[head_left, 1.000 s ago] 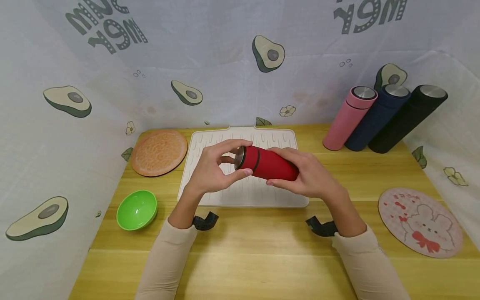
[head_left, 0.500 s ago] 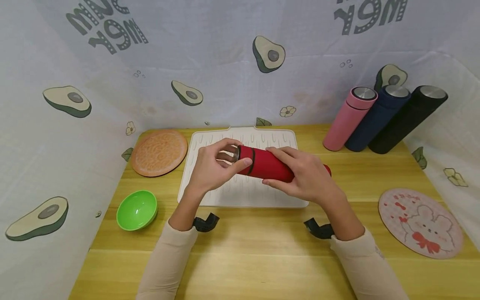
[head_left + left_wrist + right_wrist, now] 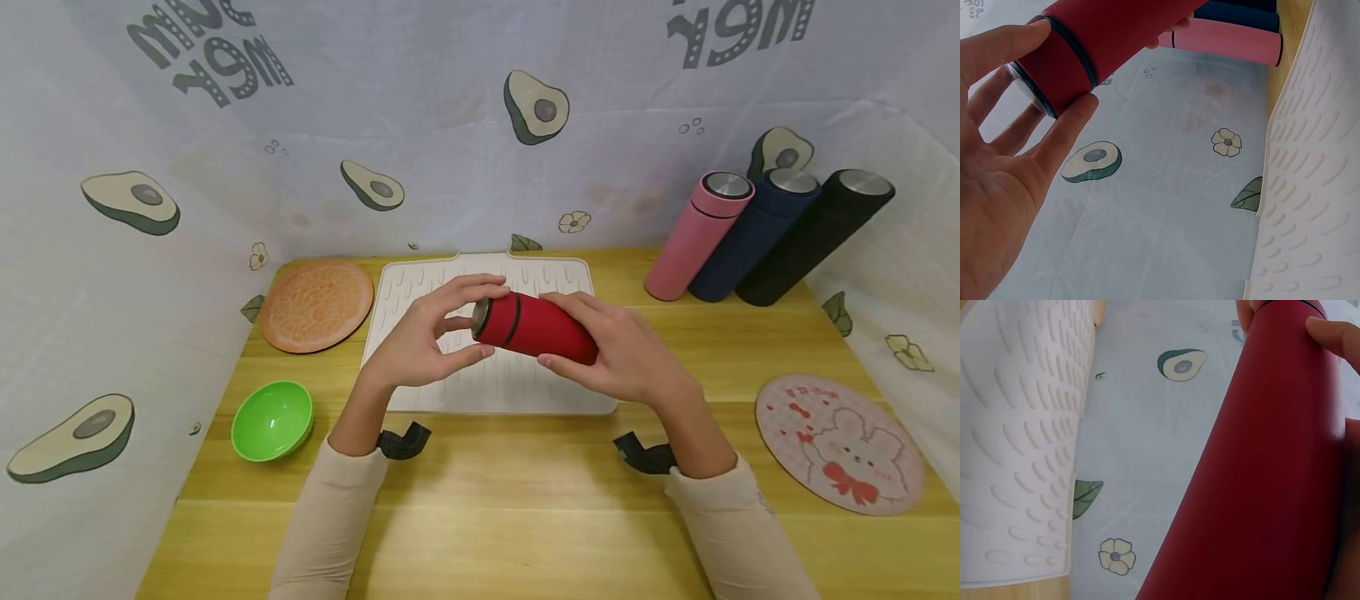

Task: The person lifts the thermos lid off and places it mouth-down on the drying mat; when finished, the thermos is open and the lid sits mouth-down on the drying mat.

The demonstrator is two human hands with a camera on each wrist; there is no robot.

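Observation:
A red thermos [image 3: 555,327] is held tilted above the white ridged mat [image 3: 495,387], its metal-topped lid [image 3: 497,319] pointing left. My right hand [image 3: 626,350] grips the thermos body, fingers over the top and thumb along the near side. My left hand [image 3: 420,342] is curved round the lid, its index finger laid over the upper side and thumb tip at the lower edge. In the left wrist view, the fingers and thumb span the red lid [image 3: 1054,72] beside a dark band. The thermos base is hidden by my right hand.
Pink [image 3: 693,246], navy [image 3: 746,242] and black [image 3: 806,242] thermoses stand at the back right. A green bowl [image 3: 272,421] and a round orange mat [image 3: 318,304] lie left. A round bunny mat [image 3: 840,446] lies right. Patterned cloth [image 3: 457,108] hangs behind.
Half a second ago my left thumb lay across the lid; now it is lower, at the edge, and the index finger reaches farther over the top. The thermos has turned slightly, its base end now hidden.

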